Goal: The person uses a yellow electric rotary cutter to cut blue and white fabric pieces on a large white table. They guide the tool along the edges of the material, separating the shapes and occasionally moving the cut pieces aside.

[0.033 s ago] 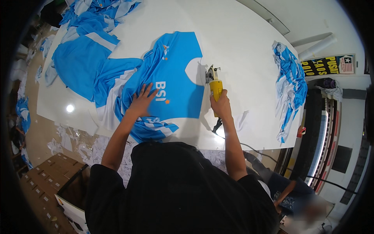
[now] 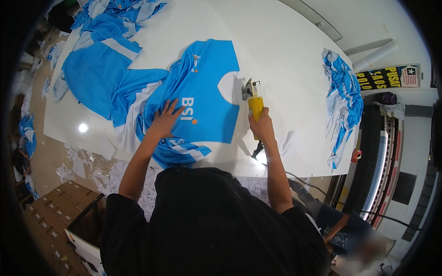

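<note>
My left hand [image 2: 165, 120] lies flat with spread fingers on a blue fabric panel [image 2: 209, 103] with white lettering and a small orange mark. The panel has a curved neckline cut on its right side. In my right hand [image 2: 262, 126] is a yellow electric rotary fabric cutter [image 2: 255, 108], my fingers wrapped round its body. Its blade end points away from me, just right of the neckline and apart from the cloth. A black cord runs from its near end past my right forearm. Under my left hand the panel's left part is bunched into folds.
Blue and white cloth [image 2: 99, 76] is heaped along the table's left and far left. Another crumpled strip [image 2: 343, 106] lies at the right edge of the white table [image 2: 281, 50]. Paper scraps and cardboard boxes [image 2: 60, 211] are at lower left. A person [image 2: 340, 225] is at lower right.
My left hand and the blue panel have shifted slightly left and toward me. The cutter has moved a little nearer to me in my right hand.
</note>
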`<control>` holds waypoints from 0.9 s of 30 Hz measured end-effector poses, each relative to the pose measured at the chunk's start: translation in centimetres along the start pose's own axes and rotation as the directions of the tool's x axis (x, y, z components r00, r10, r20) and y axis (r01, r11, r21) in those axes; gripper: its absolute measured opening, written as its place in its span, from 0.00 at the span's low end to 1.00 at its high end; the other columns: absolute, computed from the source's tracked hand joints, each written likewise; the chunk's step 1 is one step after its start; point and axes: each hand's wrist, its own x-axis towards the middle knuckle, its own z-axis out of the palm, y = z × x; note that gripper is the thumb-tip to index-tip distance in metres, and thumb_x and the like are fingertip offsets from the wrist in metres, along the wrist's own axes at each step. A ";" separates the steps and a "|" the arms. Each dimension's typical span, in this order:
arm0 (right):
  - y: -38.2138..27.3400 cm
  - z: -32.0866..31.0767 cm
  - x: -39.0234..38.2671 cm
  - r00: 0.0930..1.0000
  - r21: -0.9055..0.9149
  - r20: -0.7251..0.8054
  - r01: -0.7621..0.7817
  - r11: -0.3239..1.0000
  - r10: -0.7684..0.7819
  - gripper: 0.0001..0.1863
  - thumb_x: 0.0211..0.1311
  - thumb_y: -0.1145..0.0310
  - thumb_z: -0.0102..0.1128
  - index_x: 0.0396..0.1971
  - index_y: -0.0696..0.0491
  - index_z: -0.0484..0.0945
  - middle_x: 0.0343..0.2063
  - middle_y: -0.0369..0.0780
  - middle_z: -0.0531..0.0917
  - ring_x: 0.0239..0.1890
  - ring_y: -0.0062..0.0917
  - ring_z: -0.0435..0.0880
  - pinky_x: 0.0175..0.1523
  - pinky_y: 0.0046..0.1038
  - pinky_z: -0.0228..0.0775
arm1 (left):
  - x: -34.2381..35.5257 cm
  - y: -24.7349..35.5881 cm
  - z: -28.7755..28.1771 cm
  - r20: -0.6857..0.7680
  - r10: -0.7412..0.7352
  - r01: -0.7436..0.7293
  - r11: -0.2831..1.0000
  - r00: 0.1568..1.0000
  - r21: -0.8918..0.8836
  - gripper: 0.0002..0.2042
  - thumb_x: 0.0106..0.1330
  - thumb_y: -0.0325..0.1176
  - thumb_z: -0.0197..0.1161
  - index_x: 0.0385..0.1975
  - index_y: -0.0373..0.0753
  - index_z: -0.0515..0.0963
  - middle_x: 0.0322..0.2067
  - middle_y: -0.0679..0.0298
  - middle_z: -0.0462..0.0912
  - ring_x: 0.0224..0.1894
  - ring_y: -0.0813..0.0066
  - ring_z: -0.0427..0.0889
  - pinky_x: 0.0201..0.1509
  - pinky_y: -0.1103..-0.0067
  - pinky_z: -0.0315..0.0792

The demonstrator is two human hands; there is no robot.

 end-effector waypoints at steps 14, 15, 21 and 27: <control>4.0 -0.8 -10.3 0.981 -0.022 0.151 0.129 0.991 -0.124 0.29 0.66 0.60 0.65 0.57 0.60 0.62 0.39 0.65 0.83 0.42 0.65 0.83 0.44 0.54 0.76 | 0.5 5.5 4.5 -0.250 -0.101 0.097 0.995 0.963 -0.030 0.66 0.35 0.58 0.86 0.80 0.54 0.53 0.81 0.49 0.40 0.81 0.32 0.36 0.70 0.24 0.40; 3.7 -0.7 -9.6 0.979 -0.036 0.166 0.126 0.991 -0.118 0.29 0.66 0.60 0.65 0.57 0.60 0.62 0.39 0.65 0.83 0.42 0.64 0.83 0.45 0.54 0.77 | 0.6 5.3 4.6 -0.261 -0.092 0.086 0.996 0.961 -0.032 0.67 0.35 0.58 0.86 0.80 0.55 0.53 0.81 0.50 0.39 0.81 0.33 0.35 0.70 0.24 0.39; 2.4 -0.6 -8.1 0.973 -0.062 0.191 0.147 0.987 -0.133 0.29 0.65 0.61 0.65 0.56 0.61 0.63 0.45 0.62 0.82 0.44 0.61 0.84 0.46 0.52 0.78 | 1.0 4.6 4.9 -0.232 -0.090 0.079 0.995 0.969 -0.053 0.70 0.32 0.57 0.88 0.81 0.57 0.49 0.82 0.52 0.35 0.81 0.34 0.31 0.71 0.24 0.37; 1.8 -0.7 -8.1 0.973 -0.045 0.191 0.137 0.990 -0.126 0.29 0.65 0.61 0.66 0.56 0.61 0.63 0.45 0.62 0.82 0.45 0.61 0.84 0.47 0.53 0.78 | 0.9 4.7 5.0 -0.234 -0.088 0.073 0.995 0.968 -0.072 0.70 0.32 0.56 0.88 0.81 0.57 0.49 0.82 0.52 0.34 0.81 0.34 0.30 0.71 0.24 0.37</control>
